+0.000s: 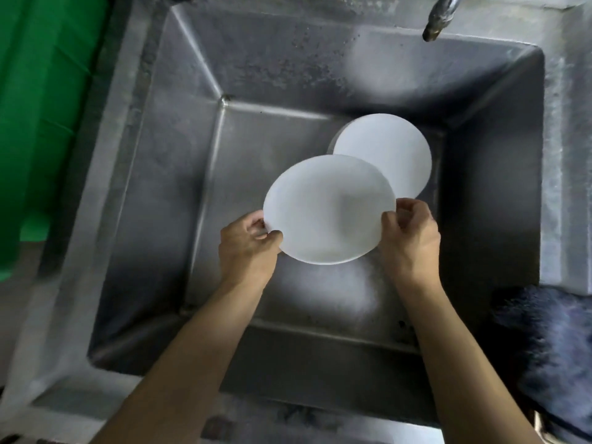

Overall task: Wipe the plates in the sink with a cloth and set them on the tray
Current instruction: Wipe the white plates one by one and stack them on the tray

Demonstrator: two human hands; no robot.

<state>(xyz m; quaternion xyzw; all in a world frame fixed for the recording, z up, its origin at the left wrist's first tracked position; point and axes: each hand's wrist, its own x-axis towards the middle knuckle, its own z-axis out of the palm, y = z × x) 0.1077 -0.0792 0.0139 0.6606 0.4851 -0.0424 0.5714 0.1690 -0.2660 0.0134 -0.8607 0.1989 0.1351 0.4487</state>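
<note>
From the head camera, the left hand [248,243] and the right hand [408,233] hold one white plate [326,209] over the middle of the steel sink [179,174]. The left hand pinches the rim at about eight o'clock on the plate, thumb on top and fingers curled beneath. The right hand grips the rim at about four o'clock, thumb on the upper face, fingers wrapped behind. Both forearms reach in from six o'clock, wrists slightly bent, and the plate tilts a little toward the person.

A second plate [387,152] lies in the sink at about one o'clock from the held one, partly covered by it. A tap [440,17] hangs over the far edge at one o'clock. A dark fluffy cloth [544,341] lies on the counter [567,187] at four o'clock, beside the sink rim. A green thing [41,123] at nine o'clock may be the tray; I cannot tell.

To do this step well, I judge that one hand should keep a firm hold of the rim, since the plate may be wet and slippery, while the other goes for the cloth. Wiping is best done low over the basin, so a slip does little harm.
</note>
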